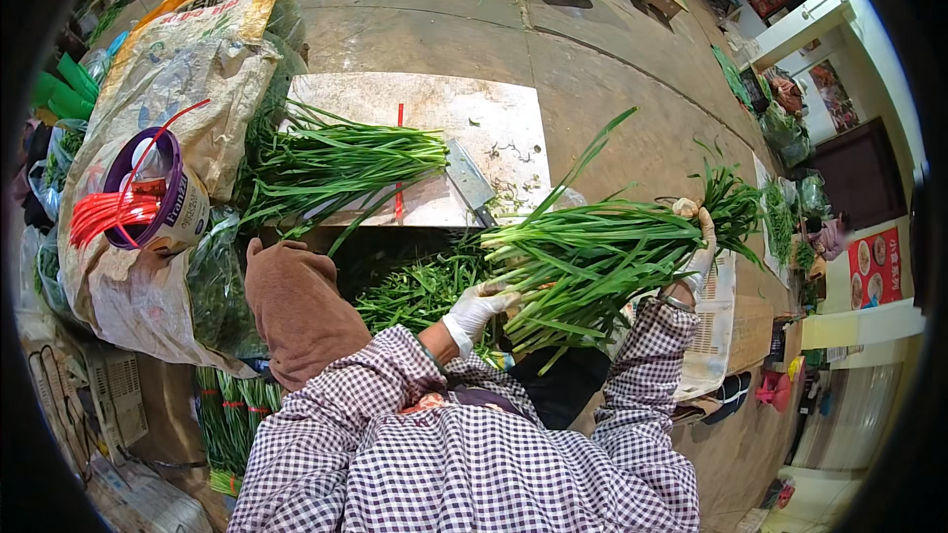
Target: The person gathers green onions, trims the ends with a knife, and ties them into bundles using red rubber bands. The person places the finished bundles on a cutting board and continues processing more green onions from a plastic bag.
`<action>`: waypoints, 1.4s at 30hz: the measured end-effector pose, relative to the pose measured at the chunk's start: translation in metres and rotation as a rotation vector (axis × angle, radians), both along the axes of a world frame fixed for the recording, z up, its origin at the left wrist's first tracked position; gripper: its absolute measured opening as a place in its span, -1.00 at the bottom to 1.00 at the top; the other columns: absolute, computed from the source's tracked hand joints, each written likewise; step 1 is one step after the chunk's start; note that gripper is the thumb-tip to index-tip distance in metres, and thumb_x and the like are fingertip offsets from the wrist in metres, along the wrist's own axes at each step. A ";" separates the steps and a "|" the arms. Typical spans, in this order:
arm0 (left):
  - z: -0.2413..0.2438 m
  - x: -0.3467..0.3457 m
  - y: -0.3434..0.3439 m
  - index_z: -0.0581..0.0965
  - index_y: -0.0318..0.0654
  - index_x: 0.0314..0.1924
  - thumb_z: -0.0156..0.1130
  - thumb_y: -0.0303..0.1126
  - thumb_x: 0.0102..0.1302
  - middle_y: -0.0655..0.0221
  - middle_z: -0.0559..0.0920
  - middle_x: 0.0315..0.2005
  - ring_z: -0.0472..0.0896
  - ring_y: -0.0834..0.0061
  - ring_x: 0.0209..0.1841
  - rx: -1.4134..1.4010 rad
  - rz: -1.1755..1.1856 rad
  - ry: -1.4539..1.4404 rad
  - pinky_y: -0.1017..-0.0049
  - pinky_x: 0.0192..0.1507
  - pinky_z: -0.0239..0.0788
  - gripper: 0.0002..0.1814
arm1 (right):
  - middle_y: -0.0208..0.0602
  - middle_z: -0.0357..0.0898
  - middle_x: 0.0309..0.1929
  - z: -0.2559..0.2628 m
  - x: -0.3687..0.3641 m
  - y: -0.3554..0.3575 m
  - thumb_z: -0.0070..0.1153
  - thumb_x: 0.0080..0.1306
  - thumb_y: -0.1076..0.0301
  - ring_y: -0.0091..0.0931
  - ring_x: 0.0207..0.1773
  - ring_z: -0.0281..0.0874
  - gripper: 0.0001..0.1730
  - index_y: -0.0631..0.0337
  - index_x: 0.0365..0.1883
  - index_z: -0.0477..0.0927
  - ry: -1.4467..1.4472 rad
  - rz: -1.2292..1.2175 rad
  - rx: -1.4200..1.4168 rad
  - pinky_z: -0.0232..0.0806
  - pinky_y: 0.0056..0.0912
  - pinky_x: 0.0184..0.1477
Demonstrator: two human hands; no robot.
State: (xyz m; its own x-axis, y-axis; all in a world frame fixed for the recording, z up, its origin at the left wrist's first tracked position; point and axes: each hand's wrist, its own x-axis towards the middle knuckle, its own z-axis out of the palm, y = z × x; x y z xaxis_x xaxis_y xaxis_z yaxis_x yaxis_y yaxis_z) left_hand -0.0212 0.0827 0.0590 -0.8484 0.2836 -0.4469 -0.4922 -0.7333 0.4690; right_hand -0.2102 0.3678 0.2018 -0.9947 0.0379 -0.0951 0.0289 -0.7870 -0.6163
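My right hand, in a white glove, grips a loose bunch of garlic chives near its leafy end. The pale stalk ends point left, towards my gloved left hand, whose fingers pinch stalks at the lower edge of the bunch. Ahead, a second bunch of chives lies across a white board, its cut ends to the right. Under it runs a red tie strip. A cleaver rests against those cut ends, handle towards me. Chive scraps are scattered on the board.
Left of the board, a purple-rimmed tub holding red tie strips sits on a woven sack. Loose greens lie below the board's near edge. Tied chive bundles are at lower left; a pale plastic crate is at right.
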 end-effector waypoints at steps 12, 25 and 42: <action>-0.039 -0.009 -0.032 0.57 -0.33 -0.05 0.33 -0.49 0.21 0.41 0.63 -0.12 0.58 0.61 -0.16 -0.334 0.012 0.250 0.56 -0.02 0.44 -0.71 | -0.37 0.40 -0.37 0.027 0.014 -0.002 0.06 0.32 0.42 -0.50 -0.27 0.38 -0.90 0.26 -0.28 0.46 0.036 -0.002 -0.026 0.32 -0.42 -0.05; -0.013 -0.009 -0.019 0.60 -0.35 -0.11 0.34 -0.56 0.15 0.41 0.67 -0.27 0.59 0.64 -0.19 -0.275 0.078 0.123 0.60 -0.06 0.46 -0.73 | -0.40 0.47 -0.43 0.020 0.015 -0.017 0.07 0.33 0.37 -0.52 -0.28 0.43 -0.89 0.21 -0.28 0.48 -0.003 0.063 -0.071 0.36 -0.44 -0.05; -0.039 -0.030 -0.025 0.42 -0.22 0.25 0.28 -0.50 0.24 0.37 0.50 0.17 0.47 0.59 0.12 -0.248 -0.311 0.397 0.55 0.18 0.32 -0.46 | -0.41 0.41 -0.40 0.052 0.033 -0.032 0.05 0.31 0.39 -0.51 -0.27 0.37 -0.91 0.21 -0.29 0.52 0.064 0.089 -0.122 0.32 -0.41 -0.08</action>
State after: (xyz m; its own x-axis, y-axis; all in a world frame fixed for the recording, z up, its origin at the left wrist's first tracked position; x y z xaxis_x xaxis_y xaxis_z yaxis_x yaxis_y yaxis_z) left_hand -0.0511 0.0579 0.0197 -0.8581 0.4748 -0.1957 -0.4187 -0.4261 0.8020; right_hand -0.1769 0.3355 0.2533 -0.9979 -0.0584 -0.0297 0.0653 -0.8522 -0.5191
